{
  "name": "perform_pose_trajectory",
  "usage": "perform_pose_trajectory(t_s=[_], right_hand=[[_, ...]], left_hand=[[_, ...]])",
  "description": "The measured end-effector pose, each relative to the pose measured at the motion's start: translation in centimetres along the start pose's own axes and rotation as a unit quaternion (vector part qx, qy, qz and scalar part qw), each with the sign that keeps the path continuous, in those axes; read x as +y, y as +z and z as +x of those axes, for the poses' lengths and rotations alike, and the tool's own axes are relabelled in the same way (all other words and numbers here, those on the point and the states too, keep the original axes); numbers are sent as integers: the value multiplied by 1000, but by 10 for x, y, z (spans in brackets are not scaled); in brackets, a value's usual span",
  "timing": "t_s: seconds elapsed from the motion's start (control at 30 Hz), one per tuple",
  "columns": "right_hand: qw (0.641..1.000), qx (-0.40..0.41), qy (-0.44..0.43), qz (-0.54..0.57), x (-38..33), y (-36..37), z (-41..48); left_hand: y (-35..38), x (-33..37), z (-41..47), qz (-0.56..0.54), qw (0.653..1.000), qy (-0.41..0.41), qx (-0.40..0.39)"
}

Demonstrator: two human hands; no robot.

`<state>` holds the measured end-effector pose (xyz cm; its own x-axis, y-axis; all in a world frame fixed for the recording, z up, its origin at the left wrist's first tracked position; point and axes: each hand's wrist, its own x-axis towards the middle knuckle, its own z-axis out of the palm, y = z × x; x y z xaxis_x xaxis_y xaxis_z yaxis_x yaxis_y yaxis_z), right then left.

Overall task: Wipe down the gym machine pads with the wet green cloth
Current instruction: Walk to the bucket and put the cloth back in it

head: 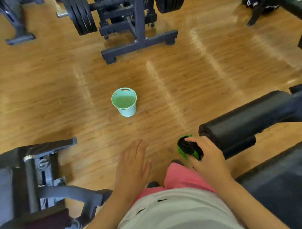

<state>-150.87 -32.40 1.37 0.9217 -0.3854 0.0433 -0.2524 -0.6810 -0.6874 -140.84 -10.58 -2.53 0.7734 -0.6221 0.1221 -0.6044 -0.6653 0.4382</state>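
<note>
My right hand (207,155) is shut on a bunched green and black cloth (187,147), held low at the end of a black roller pad (249,115) that runs up to the right. A larger black seat pad (283,180) fills the lower right. My left hand (132,163) hangs flat and open over the wooden floor, holding nothing. A small mint-green bucket (124,102) with liquid in it stands on the floor ahead of both hands.
A dark metal machine frame (44,174) sits at the lower left. A weight rack with black plates (132,18) stands at the top centre on a T-shaped base. More equipment legs show at the top left and top right. Wooden floor (57,93) lies between them.
</note>
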Motion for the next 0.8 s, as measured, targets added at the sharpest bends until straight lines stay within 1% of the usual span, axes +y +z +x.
perform_pose_trajectory(t_s=[0.2, 0.33, 0.4, 0.47, 0.53, 0.63, 0.7, 0.8], right_hand=[[998, -32, -12, 44, -5, 0, 81], [994, -68, -26, 78, 1, 12, 157], [991, -88, -38, 91, 1, 18, 200], [988, -92, -61, 107, -2, 23, 244], [985, -90, -66, 130, -9, 22, 286], [973, -111, -64, 190, -26, 15, 335], [961, -145, -82, 220, -37, 12, 361], [950, -192, -109, 220, -46, 13, 389]], left_hand=[[-2, -21, 33, 19, 992, -116, 37], [0, -33, 72, 14, 988, -147, 41], [-2, -37, 104, -1, 986, -162, 44], [-6, -37, 142, -12, 982, -182, 41], [-13, -32, 186, -37, 976, -209, 40], [-33, -17, 252, -126, 954, -263, 62], [-47, -6, 291, -170, 942, -279, 76], [-56, 3, 328, -211, 920, -313, 101]])
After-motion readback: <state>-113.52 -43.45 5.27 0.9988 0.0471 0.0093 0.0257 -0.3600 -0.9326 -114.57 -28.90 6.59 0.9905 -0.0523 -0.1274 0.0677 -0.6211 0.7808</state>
